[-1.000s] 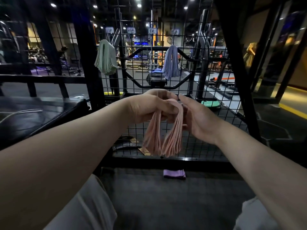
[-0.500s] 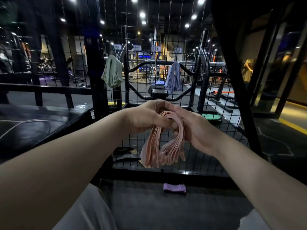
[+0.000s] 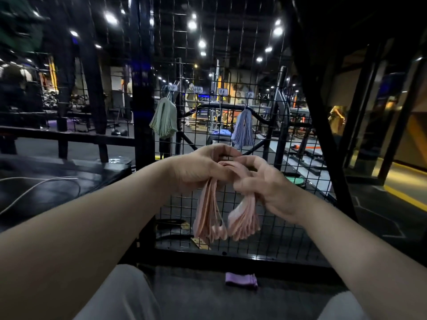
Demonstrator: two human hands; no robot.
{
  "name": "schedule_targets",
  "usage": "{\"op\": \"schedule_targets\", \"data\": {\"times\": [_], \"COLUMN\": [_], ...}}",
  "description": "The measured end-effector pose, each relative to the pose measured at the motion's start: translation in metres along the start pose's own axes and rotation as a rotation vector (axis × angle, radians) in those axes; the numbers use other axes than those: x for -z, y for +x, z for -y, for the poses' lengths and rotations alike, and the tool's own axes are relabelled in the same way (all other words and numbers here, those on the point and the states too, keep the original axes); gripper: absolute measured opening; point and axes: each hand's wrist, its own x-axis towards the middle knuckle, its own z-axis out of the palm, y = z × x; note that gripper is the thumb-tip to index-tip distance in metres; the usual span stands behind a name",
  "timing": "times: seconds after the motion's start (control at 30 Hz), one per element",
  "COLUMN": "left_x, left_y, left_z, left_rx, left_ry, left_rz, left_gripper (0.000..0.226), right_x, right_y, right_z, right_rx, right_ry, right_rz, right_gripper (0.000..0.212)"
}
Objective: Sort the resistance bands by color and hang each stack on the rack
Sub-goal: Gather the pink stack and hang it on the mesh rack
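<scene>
A stack of pink resistance bands [image 3: 227, 215] hangs folded over between my two hands, in front of the black wire grid rack [image 3: 272, 204]. My left hand [image 3: 203, 168] grips the top of the stack from the left. From the right, my right hand [image 3: 265, 183] curls around the bands' fold. A green stack [image 3: 163, 122] hangs on a hook of the rack at upper left. At upper right of the rack hangs a blue stack [image 3: 243, 130]. A purple stack [image 3: 241, 280] lies on the grey floor below the rack.
A black bench pad [image 3: 53, 179] with a white cable [image 3: 34, 190] stands to the left. Thick black frame posts [image 3: 143, 125] flank the grid. My knees show at the bottom edge. Gym machines fill the room behind the grid.
Both hands rose with the pink stack toward the grid, and my right hand closed further around the fold. The view tilted upward.
</scene>
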Motion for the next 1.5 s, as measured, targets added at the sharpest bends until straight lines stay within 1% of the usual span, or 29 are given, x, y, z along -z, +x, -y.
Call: {"op": "schedule_targets", "data": {"times": [0.07, 0.13, 0.27, 0.3, 0.37, 0.43, 0.5, 0.53, 0.6, 0.73, 0.83, 0.9, 1.0, 1.13, 1.2, 1.33, 1.4, 1.5], "left_x": [0.0, -0.001, -0.004, -0.003, -0.004, -0.005, -0.005, -0.006, -0.005, -0.009, -0.011, -0.011, -0.011, -0.012, -0.009, -0.007, -0.004, -0.004], "left_y": [-0.003, -0.005, -0.009, -0.01, -0.01, -0.01, -0.008, -0.007, -0.005, -0.003, -0.003, -0.004, -0.007, -0.018, -0.022, -0.031, -0.033, -0.036], "left_z": [-0.003, -0.003, -0.001, 0.001, 0.006, 0.011, 0.013, 0.013, 0.013, 0.019, 0.022, 0.023, 0.022, 0.017, 0.015, 0.008, 0.007, 0.002], "left_rx": [0.024, 0.051, 0.052, 0.048, 0.039, 0.021, 0.023, 0.033, 0.06, 0.064, 0.07, 0.052, 0.018, 0.017, 0.032, 0.034, 0.032, 0.014], "left_ry": [0.065, 0.103, 0.101, 0.086, 0.053, 0.025, 0.008, -0.004, -0.006, 0.042, 0.028, 0.014, -0.019, -0.057, -0.072, -0.078, -0.018, 0.149], "left_rz": [0.015, -0.006, -0.029, -0.035, -0.05, -0.073, -0.108, -0.123, -0.131, -0.134, -0.114, -0.096, -0.078, -0.038, -0.042, 0.014, -0.03, -0.149], "left_gripper": [0.055, 0.056, 0.056, 0.054, 0.055, 0.058, 0.052, 0.048, 0.048, 0.059, 0.064, 0.055, 0.036, 0.027, 0.032, 0.037, 0.039, 0.058], "right_x": [-0.001, -0.005, -0.015, -0.016, -0.019, -0.025, -0.03, -0.033, -0.039, -0.047, -0.049, -0.051, -0.053, -0.059, -0.061, -0.069, -0.075, -0.081], "right_y": [-0.001, 0.0, -0.001, -0.001, -0.002, -0.007, -0.011, -0.013, -0.014, -0.012, -0.012, -0.014, -0.017, -0.02, -0.022, -0.025, -0.024, -0.018], "right_z": [0.003, 0.006, 0.01, 0.008, 0.004, 0.002, 0.001, 0.001, 0.001, 0.0, 0.004, 0.007, 0.013, 0.023, 0.028, 0.043, 0.052, 0.063], "right_rx": [-0.019, 0.002, 0.081, 0.092, 0.127, 0.22, 0.309, 0.32, 0.288, 0.175, 0.12, 0.124, 0.139, 0.133, 0.13, 0.088, 0.05, 0.017], "right_ry": [-0.203, -0.357, -0.463, -0.493, -0.626, -0.792, -0.872, -0.882, -0.89, -0.945, -0.918, -0.932, -1.004, -1.164, -1.226, -1.402, -1.423, -1.462], "right_rz": [0.012, -0.009, -0.046, -0.062, -0.141, -0.23, -0.289, -0.299, -0.294, -0.321, -0.323, -0.324, -0.313, -0.292, -0.259, -0.206, -0.209, -0.197], "right_gripper": [0.062, 0.056, 0.042, 0.042, 0.051, 0.057, 0.055, 0.053, 0.049, 0.044, 0.036, 0.034, 0.031, 0.03, 0.029, 0.029, 0.029, 0.04]}}
